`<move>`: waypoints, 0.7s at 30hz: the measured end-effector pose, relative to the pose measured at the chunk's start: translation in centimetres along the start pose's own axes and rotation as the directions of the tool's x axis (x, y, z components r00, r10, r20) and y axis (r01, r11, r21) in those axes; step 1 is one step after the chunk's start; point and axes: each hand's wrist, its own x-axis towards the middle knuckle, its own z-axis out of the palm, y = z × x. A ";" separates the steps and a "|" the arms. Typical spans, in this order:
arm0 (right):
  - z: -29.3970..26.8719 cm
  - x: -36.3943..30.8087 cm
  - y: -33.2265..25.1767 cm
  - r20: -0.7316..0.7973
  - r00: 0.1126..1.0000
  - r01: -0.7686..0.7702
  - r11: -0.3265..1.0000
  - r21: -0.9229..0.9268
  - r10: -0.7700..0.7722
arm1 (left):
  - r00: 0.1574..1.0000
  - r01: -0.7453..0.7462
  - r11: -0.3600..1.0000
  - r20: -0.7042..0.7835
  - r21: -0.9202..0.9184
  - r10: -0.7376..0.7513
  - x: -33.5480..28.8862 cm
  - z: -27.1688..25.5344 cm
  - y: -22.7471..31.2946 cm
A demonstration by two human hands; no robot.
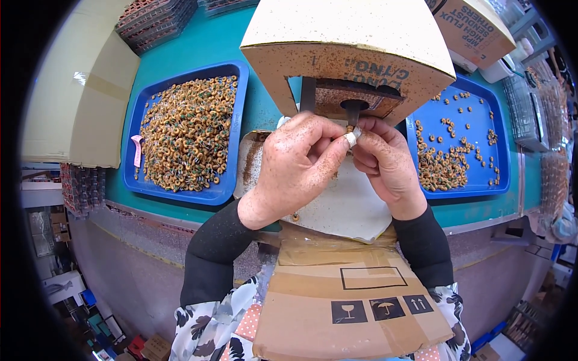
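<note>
My left hand (295,165) and my right hand (388,162) meet beneath a dark cylindrical tool tip (354,107) inside the opening of a cardboard box hood (349,66). Both are closed, thumbs and fingers pinching a small copper-coloured coil (350,129) between them, just under the tip. Fingers hide most of the coil, so its exact contact with the tip cannot be told. A white wrap (352,138) covers the left thumb's end. Brown specks dot both hands. Below them lies a dusty white sheet (343,207).
At left a blue tray (239,129) is heaped with wire-wound ring coils (189,135); another blue tray (490,120) at right holds fewer rings (442,168). A flattened carton (349,313) covers my lap. Large cartons (81,90) and stacked clear trays (153,24) stand around the green table (262,84).
</note>
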 end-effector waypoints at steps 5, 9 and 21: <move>0.1 0.0 -0.3 -0.007 1.000 -0.023 0.999 -0.025 0.022 | 1.000 0.005 1.000 -0.009 0.014 -0.005 -0.3 0.1 0.2; -0.1 -0.1 -0.3 -0.001 1.000 -0.031 0.998 -0.050 0.031 | 0.999 0.051 0.998 -0.002 -0.025 -0.051 -0.6 0.1 0.2; 0.3 -0.1 0.4 0.052 0.997 -0.058 0.994 0.090 0.054 | 0.827 0.504 0.186 0.409 -0.844 -0.385 -0.9 -0.7 -3.0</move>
